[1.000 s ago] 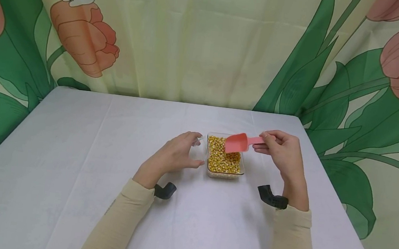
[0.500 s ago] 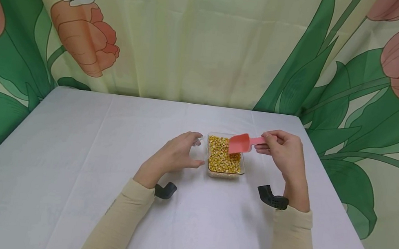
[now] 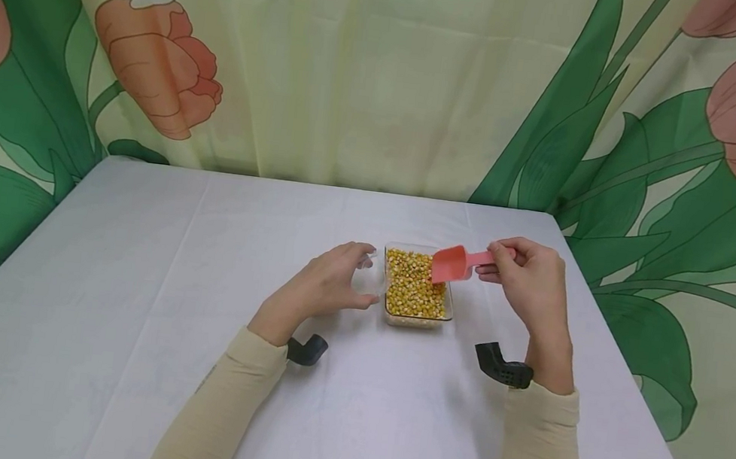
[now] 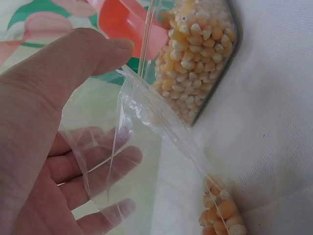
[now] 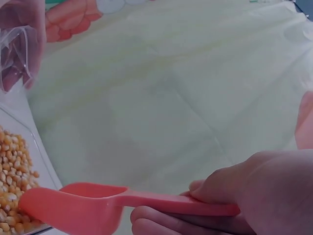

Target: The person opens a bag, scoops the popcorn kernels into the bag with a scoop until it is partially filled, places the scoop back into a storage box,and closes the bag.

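Note:
A clear plastic bag (image 4: 142,115) hangs at my left hand (image 3: 328,282), which holds its mouth spread between the thumb and the fingers. Some corn kernels (image 4: 222,215) lie low in the bag. With thumb and fingers my right hand (image 3: 532,286) grips the handle of a pink scoop (image 3: 452,266). The scoop's bowl is over the right side of a clear rectangular container (image 3: 415,323), its front lip at the kernels. Yellow corn kernels (image 3: 412,291) fill much of that container. From the head view the bag is hard to make out behind the fingers.
A white cloth covers the table (image 3: 162,297). Behind it hangs a curtain (image 3: 371,78) printed with tulips, leaves and a rabbit on a carrot. Each wrist carries a black camera mount (image 3: 504,366).
My right hand has drawn the scoop a little to the right across the container. The left hand with the bag stays almost in place.

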A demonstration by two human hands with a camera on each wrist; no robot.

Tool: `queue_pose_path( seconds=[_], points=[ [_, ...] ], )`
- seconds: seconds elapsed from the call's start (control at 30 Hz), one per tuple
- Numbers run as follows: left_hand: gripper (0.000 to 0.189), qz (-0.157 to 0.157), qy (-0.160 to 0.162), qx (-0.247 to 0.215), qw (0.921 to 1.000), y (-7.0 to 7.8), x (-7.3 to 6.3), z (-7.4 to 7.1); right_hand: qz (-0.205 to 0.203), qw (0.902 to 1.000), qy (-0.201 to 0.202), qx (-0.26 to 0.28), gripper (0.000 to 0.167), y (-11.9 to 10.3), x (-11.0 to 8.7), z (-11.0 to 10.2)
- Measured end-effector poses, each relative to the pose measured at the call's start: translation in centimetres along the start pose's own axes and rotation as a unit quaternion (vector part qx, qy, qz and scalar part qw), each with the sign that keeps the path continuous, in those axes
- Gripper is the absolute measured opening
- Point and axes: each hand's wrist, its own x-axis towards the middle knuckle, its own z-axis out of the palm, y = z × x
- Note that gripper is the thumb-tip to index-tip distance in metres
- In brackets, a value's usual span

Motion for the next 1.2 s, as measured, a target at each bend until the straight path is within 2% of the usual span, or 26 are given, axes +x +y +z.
queue_pose_path(
  seconds=[0.3,0.5,0.83,1.2],
  points=[
    [0.074,0.007,0.003,0.000,1.0000,0.0,0.0,0.0,-0.016,0.9997,0.004,-0.021,0.030,-0.1,0.1,0.8],
    [0.074,0.005,0.003,-0.001,1.0000,-0.1,0.0,-0.1,-0.012,0.9995,-0.011,-0.028,0.031,-0.1,0.2,1.3],
    [0.074,0.003,0.000,-0.006,1.0000,-0.1,0.0,-0.1,-0.002,0.9988,-0.039,-0.032,0.029,0.1,0.6,2.2],
    [0.074,0.002,0.001,-0.006,1.0000,0.0,-0.1,-0.2,0.028,0.9972,-0.069,-0.004,0.029,0.6,1.0,2.5]
  ],
)
